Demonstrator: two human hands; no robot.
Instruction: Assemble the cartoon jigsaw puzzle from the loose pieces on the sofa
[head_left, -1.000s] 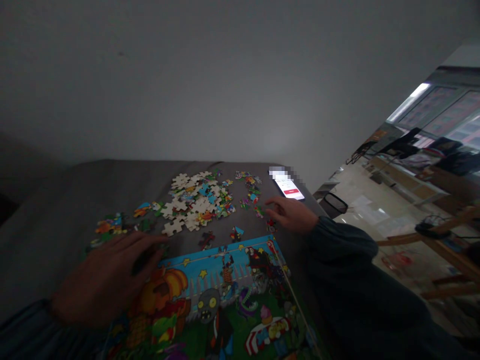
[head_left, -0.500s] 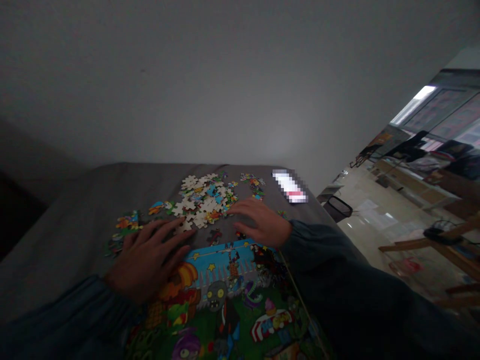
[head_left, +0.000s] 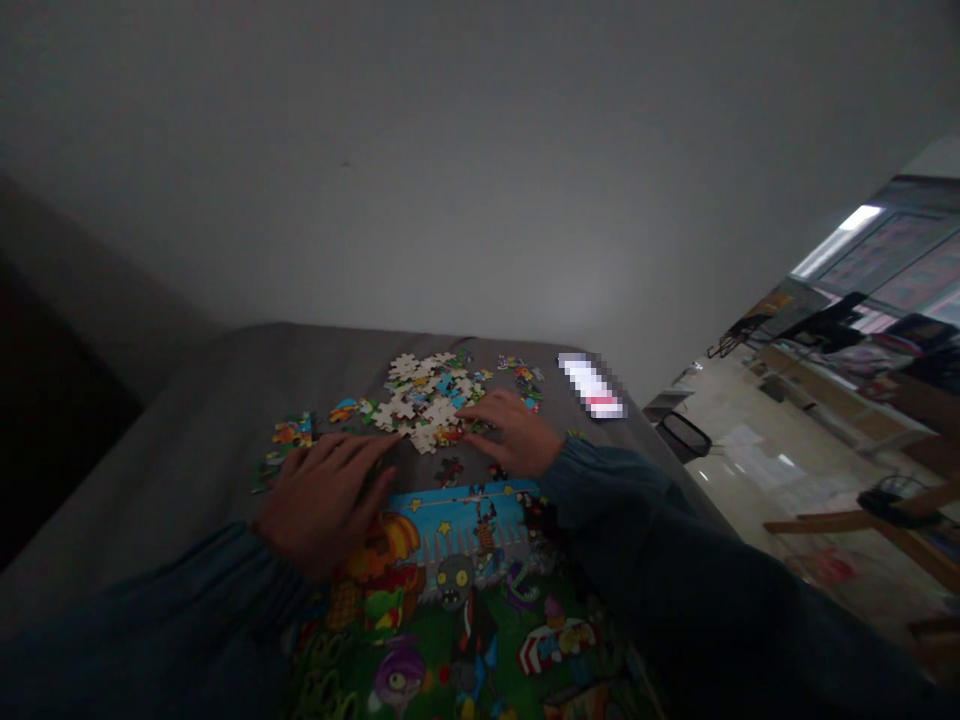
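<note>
On the left, a small cluster [head_left: 295, 430] of pieces lies on the grey cloth [head_left: 195, 440]. Next, my left grip [head_left: 330, 500] is loosely spread, fingertips by the near-left edge of the pile [head_left: 405, 408]; the pile lies just beyond the picture [head_left: 465, 600], many pale sides up. My right grip [head_left: 517, 435] reaches its right edge; I cannot tell whether it pinches a piece. Light fingertips, one piece at a time, should disturb neighbours least.

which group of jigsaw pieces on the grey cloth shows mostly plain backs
The large middle heap of cream-backed jigsaw pieces, beside the right hand; the smaller left group and right group show multicoloured printed faces.
</note>
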